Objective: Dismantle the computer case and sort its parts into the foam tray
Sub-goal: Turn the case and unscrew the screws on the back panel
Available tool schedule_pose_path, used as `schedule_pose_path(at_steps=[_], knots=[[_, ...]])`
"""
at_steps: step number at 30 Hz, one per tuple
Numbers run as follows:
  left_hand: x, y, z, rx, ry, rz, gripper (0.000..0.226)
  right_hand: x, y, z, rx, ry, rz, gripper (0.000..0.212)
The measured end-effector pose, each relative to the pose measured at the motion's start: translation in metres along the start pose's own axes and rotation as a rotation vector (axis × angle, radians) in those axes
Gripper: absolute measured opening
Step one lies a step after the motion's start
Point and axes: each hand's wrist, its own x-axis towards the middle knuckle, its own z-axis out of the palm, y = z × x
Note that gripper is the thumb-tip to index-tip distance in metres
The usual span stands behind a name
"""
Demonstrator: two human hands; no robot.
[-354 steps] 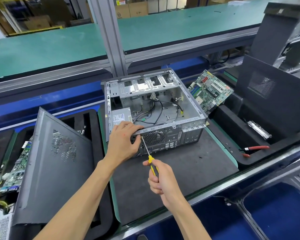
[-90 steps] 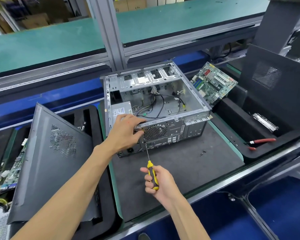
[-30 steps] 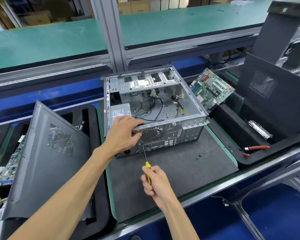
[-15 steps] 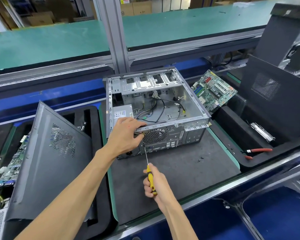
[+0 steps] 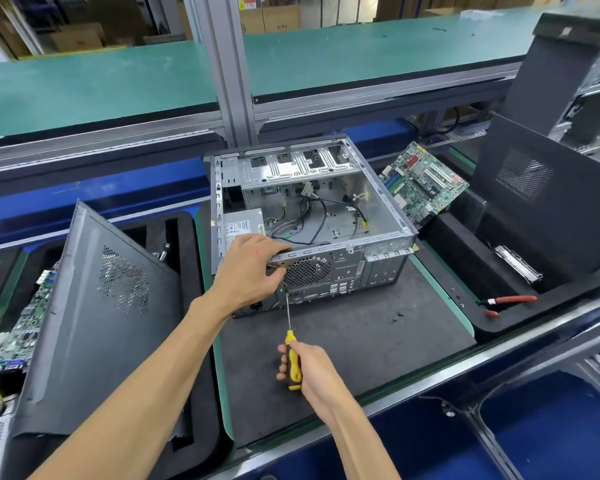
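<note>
Right hand (image 5: 312,367) clamps screwdriver (image 5: 292,355), left hand (image 5: 248,271) grips computer case (image 5: 309,216); tip at 12 o'clock may slip, losing the screw.

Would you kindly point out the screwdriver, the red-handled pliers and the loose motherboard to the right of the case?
screwdriver (image 5: 294,365): head view, on the yellow handle.
red-handled pliers (image 5: 511,299): head view, on the upper red handle.
motherboard (image 5: 421,180): head view, on the middle of the green board.

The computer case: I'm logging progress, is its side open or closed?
Open: the computer case lies with no side panel, cables and power supply exposed.
</note>
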Motion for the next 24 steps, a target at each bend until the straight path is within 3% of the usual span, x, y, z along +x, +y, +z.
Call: schedule_pose_path(at_steps=[2, 5, 7, 10, 12, 14, 16, 20, 24], knots=[[-0.003, 0.004, -0.003, -0.085, 0.052, -0.010, 0.043, -0.002, 0.001, -0.003, -0.009, -0.016, -0.066, 0.011], [-0.022, 0.022, -0.003, -0.397, 0.477, -0.246, 0.015, -0.002, -0.004, -0.005, -0.121, 0.037, -0.118, 0.022], [-0.046, 0.038, 0.006, -0.523, 0.650, -0.444, 0.011, 0.001, -0.007, -0.006, -0.158, 0.063, -0.090, 0.023], [-0.080, 0.053, 0.032, -0.679, 0.563, -0.664, 0.015, 0.004, -0.008, -0.008, -0.126, 0.037, -0.015, 0.033], [-0.089, 0.052, 0.049, -0.776, 0.388, -0.848, 0.010, 0.003, -0.007, -0.009, -0.084, 0.010, -0.029, 0.026], [-0.087, 0.048, 0.061, -1.035, 0.157, -1.112, 0.010, -0.001, -0.005, -0.011, -0.090, -0.004, -0.077, 0.022], [-0.080, 0.042, 0.069, -1.310, 0.034, -1.233, 0.020, -0.005, -0.007, -0.012, -0.137, 0.004, -0.106, 0.026], [-0.064, 0.036, 0.073, -1.823, 0.111, -1.340, 0.031, -0.010, -0.010, -0.017, -0.201, 0.033, -0.113, 0.024], [-0.051, 0.033, 0.073, -1.977, 0.152, -1.415, 0.031, -0.015, -0.007, -0.027, -0.250, 0.040, -0.105, 0.021]])
